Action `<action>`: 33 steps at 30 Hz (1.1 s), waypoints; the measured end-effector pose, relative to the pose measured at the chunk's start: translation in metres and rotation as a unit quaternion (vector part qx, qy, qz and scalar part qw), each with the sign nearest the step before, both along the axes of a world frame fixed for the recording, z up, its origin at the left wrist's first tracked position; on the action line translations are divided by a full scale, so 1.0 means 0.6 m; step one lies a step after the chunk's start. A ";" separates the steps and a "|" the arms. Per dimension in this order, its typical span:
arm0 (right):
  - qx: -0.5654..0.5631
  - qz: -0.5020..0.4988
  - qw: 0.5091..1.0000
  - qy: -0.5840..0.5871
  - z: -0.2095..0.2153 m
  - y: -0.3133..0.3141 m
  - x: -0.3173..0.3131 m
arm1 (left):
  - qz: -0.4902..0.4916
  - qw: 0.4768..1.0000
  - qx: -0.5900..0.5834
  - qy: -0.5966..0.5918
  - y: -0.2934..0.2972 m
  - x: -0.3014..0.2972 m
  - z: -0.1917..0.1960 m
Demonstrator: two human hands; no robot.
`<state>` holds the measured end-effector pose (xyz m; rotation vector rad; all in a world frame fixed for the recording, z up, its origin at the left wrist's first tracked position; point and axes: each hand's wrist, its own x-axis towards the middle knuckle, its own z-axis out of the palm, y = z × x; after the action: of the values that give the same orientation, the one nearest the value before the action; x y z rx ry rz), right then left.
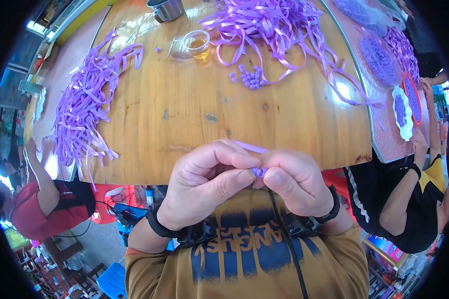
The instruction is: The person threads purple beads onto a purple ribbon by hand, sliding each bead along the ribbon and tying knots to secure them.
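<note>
Currently, the left hand [209, 174] and right hand [297, 182] are pinching a seemingly unfinished purple ribbon knot [258, 172] at the wooden table's [154, 124] near edge. Leftward, a loose ribbon heap [85, 104] is lying, apparently unworked; farther, small purple nuggets [254, 79] are sitting clustered, seemingly done; beyond, a ribbon pile [279, 25] is probably awaiting work.

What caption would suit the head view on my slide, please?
Left hand and right hand pinch purple ribbon at a table with a ribbon heap and small purple pieces.
</note>
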<state>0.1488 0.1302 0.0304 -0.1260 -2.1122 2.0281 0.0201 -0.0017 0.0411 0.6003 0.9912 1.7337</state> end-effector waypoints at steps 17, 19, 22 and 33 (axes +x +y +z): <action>0.091 -0.006 0.996 0.022 0.000 0.006 0.001 | 0.055 0.819 0.051 0.570 0.004 -0.009 0.005; 0.088 0.001 0.996 0.019 0.003 0.007 0.003 | 0.038 0.801 0.050 0.596 0.001 -0.011 0.008; 0.091 0.016 0.996 0.019 0.006 0.010 0.005 | 0.020 0.764 0.059 0.643 -0.003 -0.013 0.010; 0.071 -0.031 0.997 0.001 0.008 0.012 0.002 | -0.040 0.988 -0.124 0.078 0.018 -0.010 0.013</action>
<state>0.1503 0.1372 0.0352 -0.1628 -2.2138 1.8367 0.0141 0.0091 0.0490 0.6114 1.2547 1.4804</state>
